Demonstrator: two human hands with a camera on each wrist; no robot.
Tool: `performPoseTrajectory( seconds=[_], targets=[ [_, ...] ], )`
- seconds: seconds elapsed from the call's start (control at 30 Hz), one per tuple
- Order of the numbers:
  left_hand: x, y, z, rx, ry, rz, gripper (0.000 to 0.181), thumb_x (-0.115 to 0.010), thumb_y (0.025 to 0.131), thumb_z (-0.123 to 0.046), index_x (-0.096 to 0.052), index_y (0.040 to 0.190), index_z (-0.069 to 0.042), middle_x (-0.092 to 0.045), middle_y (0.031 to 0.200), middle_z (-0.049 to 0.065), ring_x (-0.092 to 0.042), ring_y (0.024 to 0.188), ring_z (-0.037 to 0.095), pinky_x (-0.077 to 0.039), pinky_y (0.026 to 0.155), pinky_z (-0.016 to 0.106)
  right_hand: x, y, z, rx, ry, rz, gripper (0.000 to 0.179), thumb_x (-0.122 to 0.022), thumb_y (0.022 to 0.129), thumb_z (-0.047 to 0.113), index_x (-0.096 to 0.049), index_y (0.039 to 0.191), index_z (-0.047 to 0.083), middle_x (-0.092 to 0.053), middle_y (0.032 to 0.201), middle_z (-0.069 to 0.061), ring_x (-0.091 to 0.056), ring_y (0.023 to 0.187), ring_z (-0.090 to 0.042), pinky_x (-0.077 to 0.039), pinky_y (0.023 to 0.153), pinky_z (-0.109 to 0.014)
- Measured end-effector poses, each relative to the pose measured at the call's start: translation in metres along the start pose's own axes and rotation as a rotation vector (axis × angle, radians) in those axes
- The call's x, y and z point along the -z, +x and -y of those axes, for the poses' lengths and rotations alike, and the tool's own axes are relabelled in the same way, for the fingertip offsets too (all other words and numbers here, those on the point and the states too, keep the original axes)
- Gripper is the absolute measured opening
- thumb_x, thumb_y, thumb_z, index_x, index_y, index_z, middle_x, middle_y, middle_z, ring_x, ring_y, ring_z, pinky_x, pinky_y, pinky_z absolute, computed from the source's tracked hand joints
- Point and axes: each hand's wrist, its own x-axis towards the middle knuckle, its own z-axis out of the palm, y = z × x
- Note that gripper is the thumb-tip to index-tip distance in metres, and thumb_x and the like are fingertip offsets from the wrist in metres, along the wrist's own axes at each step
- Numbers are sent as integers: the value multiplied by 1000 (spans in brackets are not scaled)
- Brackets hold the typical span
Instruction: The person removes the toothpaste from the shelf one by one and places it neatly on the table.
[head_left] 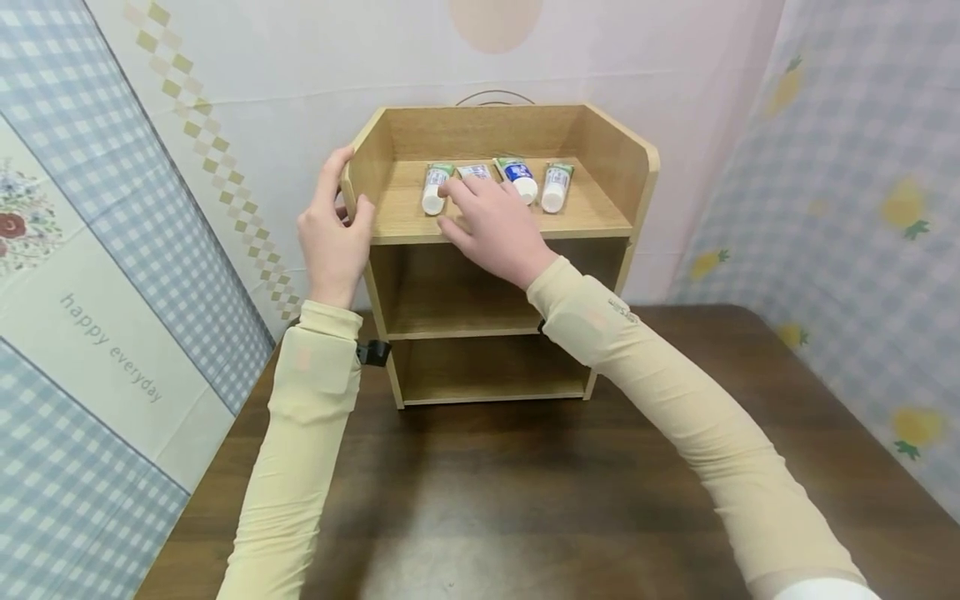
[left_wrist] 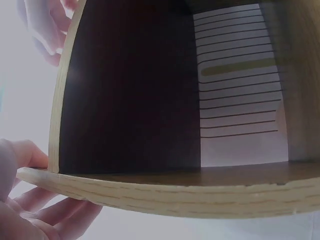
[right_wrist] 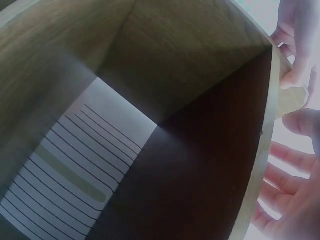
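A small wooden shelf (head_left: 487, 133) stands on the table, its raised-edge top holding tubes that lie with white caps facing me. My left hand (head_left: 333, 237) grips the shelf's left side panel (head_left: 371, 162), thumb on the inner side and fingers outside. Over the top board, my right hand (head_left: 498, 225) reaches with loosely bent, spread fingers. Beneath its fingertips is a tube (head_left: 475, 172), mostly hidden by the hand. A white-and-green tube (head_left: 437, 187) lies just left of those fingers. Right of it are a blue-and-white tube (head_left: 519, 179) and another white-and-green tube (head_left: 557, 187).
Two lower compartments (head_left: 487, 367) open to the front under the top board. Dark brown table (head_left: 480, 500) extends around the shelf. Behind is a pale cloth wall (head_left: 300, 50), with checked cloth (head_left: 847, 167) on the right. The wrist views look into a compartment with lined cloth (left_wrist: 240, 100) behind.
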Motion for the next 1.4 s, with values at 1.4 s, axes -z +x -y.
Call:
performPoseTrajectory(
  seconds=[1.4],
  targets=[
    [4,1,-4,-2,131,44,50,-52,89,-13,-49,135,-32,-65,109,8,-41,55,16,-33,55,25,-16,27,5,-49,-22,74,30,-56,91,33,-57,113,11,-60,89,-11,-56,87,-32,-41,84,-42]
  ],
)
